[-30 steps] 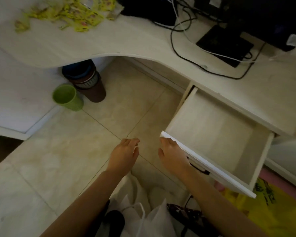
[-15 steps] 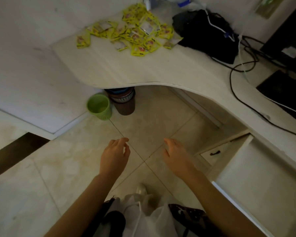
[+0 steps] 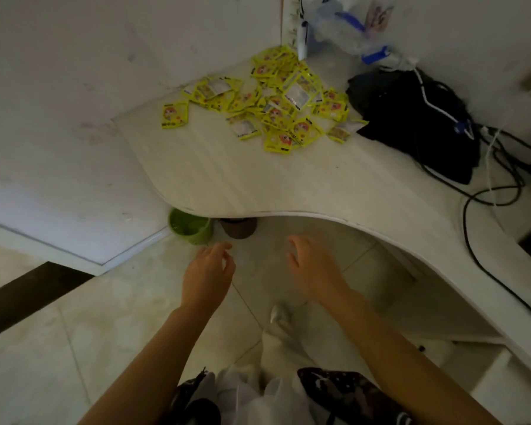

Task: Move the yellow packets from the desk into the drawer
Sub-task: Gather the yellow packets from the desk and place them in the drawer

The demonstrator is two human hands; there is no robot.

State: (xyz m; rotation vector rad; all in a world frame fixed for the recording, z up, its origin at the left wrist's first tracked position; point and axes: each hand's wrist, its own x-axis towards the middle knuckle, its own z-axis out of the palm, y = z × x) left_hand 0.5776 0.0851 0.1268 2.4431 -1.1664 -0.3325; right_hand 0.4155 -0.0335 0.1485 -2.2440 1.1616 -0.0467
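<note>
Several yellow packets (image 3: 270, 99) lie scattered in a heap at the far corner of the white curved desk (image 3: 258, 185), with one packet (image 3: 174, 115) lying apart at the left. My left hand (image 3: 207, 271) and my right hand (image 3: 314, 268) hover side by side over the floor, in front of and below the desk's curved edge, both empty with fingers loosely spread. The drawer (image 3: 485, 372) shows only as a pale sliver at the lower right edge.
A black bag (image 3: 417, 121) with cables lies right of the packets. A clear plastic bag (image 3: 344, 29) stands at the wall. A green bucket (image 3: 190, 225) and a brown bin (image 3: 238, 228) stand under the desk. White plastic bags (image 3: 258, 394) hang near my legs.
The view has swung up and left from the open drawer toward the packets. My right hand has let go of the drawer front, and both hands now reach forward toward the desk.
</note>
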